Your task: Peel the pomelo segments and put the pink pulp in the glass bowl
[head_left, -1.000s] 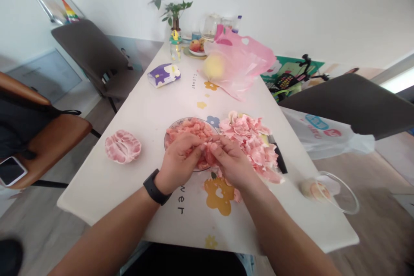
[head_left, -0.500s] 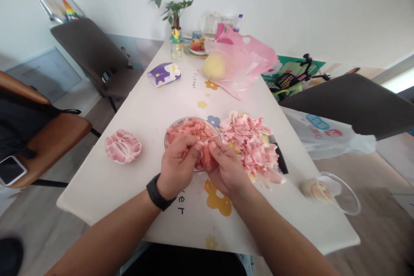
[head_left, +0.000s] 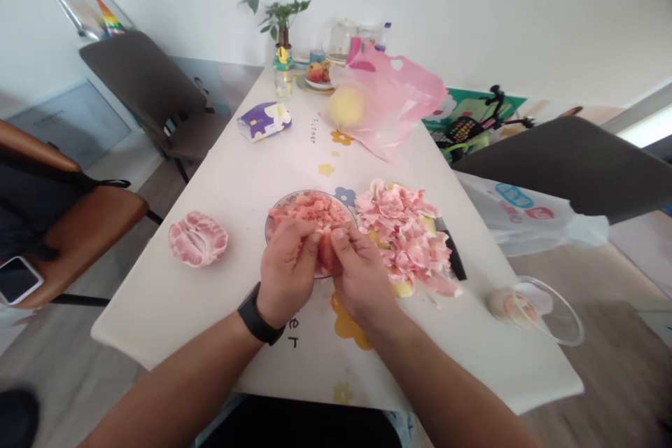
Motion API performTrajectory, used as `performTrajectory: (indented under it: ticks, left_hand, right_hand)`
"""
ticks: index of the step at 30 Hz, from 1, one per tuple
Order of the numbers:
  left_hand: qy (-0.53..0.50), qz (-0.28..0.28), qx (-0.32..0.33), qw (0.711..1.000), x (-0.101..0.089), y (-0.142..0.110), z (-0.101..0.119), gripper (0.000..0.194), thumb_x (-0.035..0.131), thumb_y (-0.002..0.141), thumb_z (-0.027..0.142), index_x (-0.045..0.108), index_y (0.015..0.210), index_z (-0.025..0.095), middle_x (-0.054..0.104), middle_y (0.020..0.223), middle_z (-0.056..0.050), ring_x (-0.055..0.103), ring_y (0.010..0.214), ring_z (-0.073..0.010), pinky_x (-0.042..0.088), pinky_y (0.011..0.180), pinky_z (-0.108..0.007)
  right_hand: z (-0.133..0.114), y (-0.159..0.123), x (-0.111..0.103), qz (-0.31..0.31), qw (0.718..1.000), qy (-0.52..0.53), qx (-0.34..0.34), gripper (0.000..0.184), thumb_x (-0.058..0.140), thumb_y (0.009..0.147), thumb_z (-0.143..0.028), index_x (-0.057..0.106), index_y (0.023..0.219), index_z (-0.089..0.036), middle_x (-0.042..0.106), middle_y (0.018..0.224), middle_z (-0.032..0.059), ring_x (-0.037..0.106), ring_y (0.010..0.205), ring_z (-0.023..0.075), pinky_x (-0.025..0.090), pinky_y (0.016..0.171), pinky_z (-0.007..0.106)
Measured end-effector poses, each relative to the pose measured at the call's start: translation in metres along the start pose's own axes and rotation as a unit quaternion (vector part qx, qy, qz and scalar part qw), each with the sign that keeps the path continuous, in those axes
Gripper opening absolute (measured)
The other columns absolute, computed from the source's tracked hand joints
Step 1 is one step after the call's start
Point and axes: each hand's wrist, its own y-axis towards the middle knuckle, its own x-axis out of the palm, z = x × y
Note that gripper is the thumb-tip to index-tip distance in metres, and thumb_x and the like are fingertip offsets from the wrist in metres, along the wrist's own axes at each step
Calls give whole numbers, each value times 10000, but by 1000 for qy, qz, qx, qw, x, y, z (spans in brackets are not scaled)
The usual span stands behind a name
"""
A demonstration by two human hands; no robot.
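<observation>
Both my hands hold a pink pomelo segment (head_left: 326, 253) above a glass plate (head_left: 336, 201), pinching it from either side. My left hand (head_left: 286, 273), with a black watch on its wrist, rests over a heap of loose pink pulp (head_left: 312, 210) on the plate. My right hand (head_left: 362, 280) is next to a large pile of peeled pale membrane (head_left: 402, 231). To the left, apart from both hands, lies a pomelo half with its segments joined (head_left: 198, 239).
A black-handled knife (head_left: 454, 259) lies beside the membrane pile. Farther along the white flower-print table (head_left: 294, 175) are a pink plastic bag (head_left: 386, 94) with a yellow pomelo (head_left: 345, 107) and a purple tissue pack (head_left: 264, 120). A glass bowl (head_left: 549, 311) sits at the right edge.
My hands have drawn back toward me and turned more upright, and the segment now shows between them. Their fingers have spread a little over the plate.
</observation>
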Motion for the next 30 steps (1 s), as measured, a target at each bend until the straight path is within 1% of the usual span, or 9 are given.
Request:
performTrajectory:
  ticks: [3,6,11,15,17,19,22,26,30]
  left_hand:
    - [-10,-3,-31,999,1,-1,-1,176,562,1042,286,637,889,240,677,864,-16,622,852,-197,505,897,-391]
    - [-56,-19,-102,993,2,0,-5,188,580,1038,352,655,903,245,680,848,-14,637,831,-198,527,827,-360]
    - [-115,6,-158,981,1,8,-13,171,621,1025,388,673,955,241,687,955,-27,636,949,-205,530,928,-367]
    - [-175,3,-172,969,0,11,-13,233,559,1061,378,604,883,234,625,858,-7,590,836,-174,531,835,-333]
    - [-167,-2,-142,976,0,9,-11,257,507,1084,361,568,869,235,591,819,-2,562,783,-166,517,773,-316]
    - [-120,-32,-79,989,2,4,-7,263,472,1102,344,555,877,236,565,785,4,534,732,-160,491,719,-305]
    - [-4,-109,80,991,9,-4,-3,265,497,1097,309,556,853,226,592,766,-3,537,716,-164,464,701,-313]
    - [113,-192,257,940,28,-14,-4,361,542,1085,295,521,733,214,596,671,-15,522,669,-179,416,651,-331]
    - [176,-249,320,897,40,-24,-6,312,580,1065,251,570,759,193,617,708,-15,544,698,-192,398,676,-359]
  right_hand:
    - [-2,2,4,-3,998,44,38,457,856,835,-538,539,692,-240,478,634,-49,415,611,137,439,604,282]
    - [-2,7,1,-2,997,59,58,473,850,835,-536,521,667,-242,481,617,-44,454,601,142,482,591,287]
    - [-5,18,-20,52,994,70,61,371,899,777,-507,635,757,-248,624,674,-27,581,625,155,545,595,291]
    - [-14,21,-30,46,996,70,44,317,910,767,-485,708,854,-257,695,772,-10,640,688,161,578,649,295]
    - [-21,21,-34,43,997,64,28,282,881,805,-476,701,849,-262,687,775,-13,640,691,166,586,672,313]
    - [-28,22,-40,46,996,69,15,262,856,835,-458,679,822,-266,672,767,-19,638,699,169,582,682,319]
    - [-38,22,-49,51,996,79,-1,253,855,850,-422,671,791,-259,661,763,-22,627,708,153,567,691,288]
    - [-47,22,-55,64,993,98,-26,236,925,785,-360,714,816,-260,673,764,-39,607,679,118,568,706,235]
    - [-49,20,-54,48,992,106,-47,302,989,689,-380,740,810,-259,684,741,-47,601,637,106,555,641,211]
